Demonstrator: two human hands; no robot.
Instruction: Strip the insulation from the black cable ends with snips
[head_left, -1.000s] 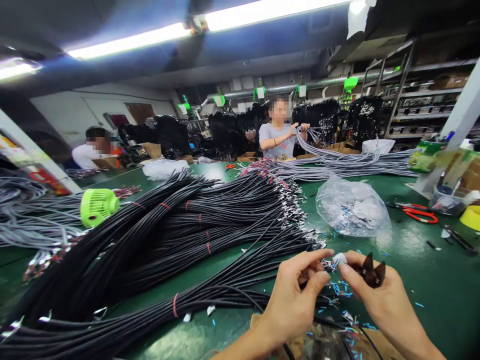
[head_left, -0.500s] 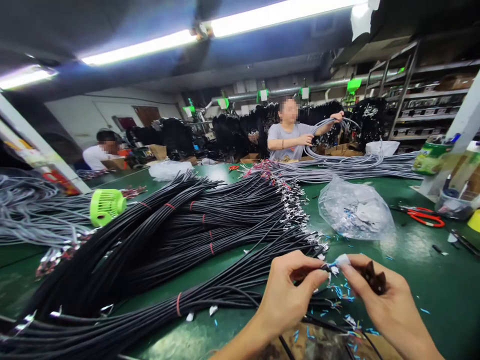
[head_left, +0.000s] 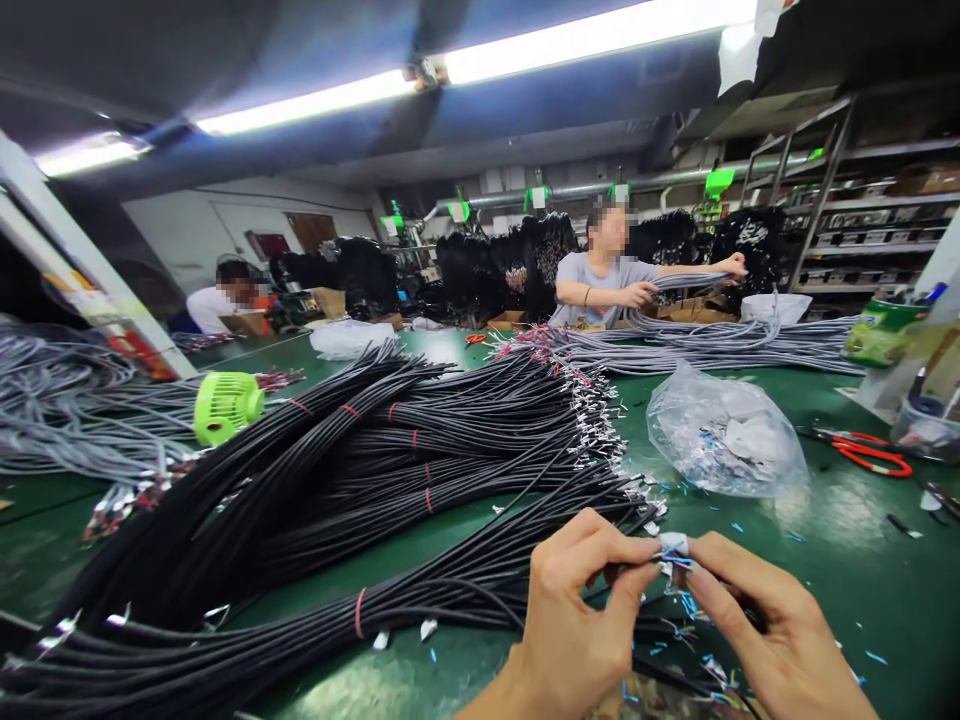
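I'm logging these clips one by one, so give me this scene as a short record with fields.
left hand: pinching thin wires, blue ones among them
right hand: fingertips at the same wires; firmness of grip unclear
main pile: black cables, in bundles tied with red bands
right of pile: part-filled clear plastic bag, red-handled tool
loose bits: blue scraps on the green tabletop
left: lime-green fan
across the table: a person holding grey cables

Right hand (head_left: 787,630), dark tool out of sight; co-worker's arm (head_left: 690,271), stretched farther out
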